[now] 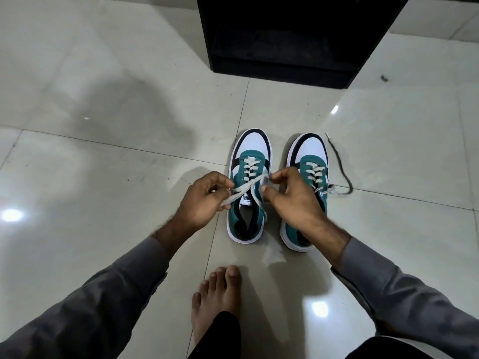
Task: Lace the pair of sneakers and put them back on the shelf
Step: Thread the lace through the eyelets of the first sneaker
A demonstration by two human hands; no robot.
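— Pinching both ends of the grey lace [247, 189]: left hand [201, 200] closed on the end running out to the left, right hand [293, 195] closed on the end by the top eyelets. Ends crossed over the tongue of the left sneaker [247, 187].

— And the grip tight on both sides?

— Closed on the lace on both sides, thumb against fingers. Strands pulled taut between the two hands.

— Location of the pair?

— Standing on the pale tiled floor [103, 164], side by side, toes pointing toward the black shelf [285, 42] at the far edge of the floor. Well apart from the shelf. Right sneaker [308, 161] just beside the left one, partly hidden under the right hand and wrist. Laced through the visible eyelets, with a dark lace end [342, 167] trailing out across the tiles to the right.

— Colours?

— Teal uppers, white toe panels, dark trim, white soles. White label on the left tongue, lettering half covered by the lace.

— Anything else from the head view?

— Grey sleeves [116, 294] on both forearms. Bare foot [217, 299] on the tiles toward the near edge, below the left sneaker's heel. Small dark speck [383, 78] on the floor to the right of the shelf. Shelf opening dark, contents impossible to tell.
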